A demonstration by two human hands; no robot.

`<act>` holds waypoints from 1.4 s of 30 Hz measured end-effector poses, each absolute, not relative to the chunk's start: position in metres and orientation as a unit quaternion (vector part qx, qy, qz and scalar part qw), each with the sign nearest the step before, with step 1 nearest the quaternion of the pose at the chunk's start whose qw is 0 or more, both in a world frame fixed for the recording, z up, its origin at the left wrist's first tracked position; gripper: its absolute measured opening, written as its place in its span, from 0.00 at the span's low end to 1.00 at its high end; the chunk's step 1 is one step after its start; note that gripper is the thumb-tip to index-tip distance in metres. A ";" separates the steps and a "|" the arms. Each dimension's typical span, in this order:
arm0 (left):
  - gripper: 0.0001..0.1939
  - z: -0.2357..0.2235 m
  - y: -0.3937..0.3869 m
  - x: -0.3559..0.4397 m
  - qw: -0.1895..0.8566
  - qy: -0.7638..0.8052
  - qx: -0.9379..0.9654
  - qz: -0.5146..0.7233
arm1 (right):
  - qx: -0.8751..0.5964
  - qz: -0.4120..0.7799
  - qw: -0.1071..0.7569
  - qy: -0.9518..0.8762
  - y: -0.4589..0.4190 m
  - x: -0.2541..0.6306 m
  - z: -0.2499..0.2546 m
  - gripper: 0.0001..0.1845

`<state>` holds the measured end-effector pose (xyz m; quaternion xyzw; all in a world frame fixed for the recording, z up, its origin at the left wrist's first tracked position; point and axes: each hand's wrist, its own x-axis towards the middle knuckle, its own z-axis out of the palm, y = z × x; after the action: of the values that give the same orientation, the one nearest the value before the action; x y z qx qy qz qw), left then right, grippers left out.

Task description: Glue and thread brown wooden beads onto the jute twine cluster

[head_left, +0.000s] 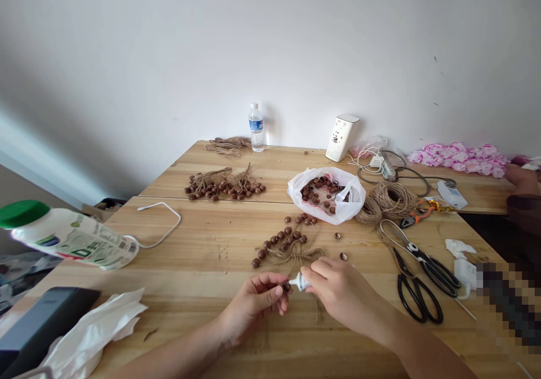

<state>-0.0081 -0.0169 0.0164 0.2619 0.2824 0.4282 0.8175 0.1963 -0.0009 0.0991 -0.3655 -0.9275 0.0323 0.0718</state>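
Between the thumb and fingers of my left hand (258, 299) is a small brown nutshell (286, 286), partly hidden by the fingertips. My right hand (338, 289) grips a white glue tube (301, 281), its nozzle pointing left at the shell. Just beyond my hands lie brown nuts (288, 238) tied on jute twine (310, 254). Two broken shell pieces (344, 256) rest to their right. Farther back, a white plastic bag (354, 199) stands open with many brown shells inside.
Two pairs of scissors (419, 300) and twine rolls (393, 199) lie at right. Finished-looking nut bundles (224, 187), a water bottle (256, 128) and a white box (341, 138) stand behind. At left are a green-capped bottle (80, 235), a white cable (175, 230) and tissue (97, 328).
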 end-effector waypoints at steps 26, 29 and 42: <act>0.10 0.015 -0.017 -0.009 0.816 0.284 0.263 0.429 | -0.364 0.039 0.062 -0.929 -0.002 0.197 0.106 0.07; 0.09 0.013 -0.016 -0.008 0.816 0.283 0.265 0.428 | -0.365 0.042 0.049 -0.929 -0.002 0.197 0.107 0.07; 0.10 0.017 -0.016 -0.009 0.820 0.290 0.257 0.422 | -0.364 0.045 0.052 -0.929 -0.002 0.197 0.107 0.07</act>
<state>-0.0089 -0.0162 0.0169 0.2565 0.2898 0.4224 0.8196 0.1968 -0.0019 0.1070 -0.3640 -0.9288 0.0447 0.0522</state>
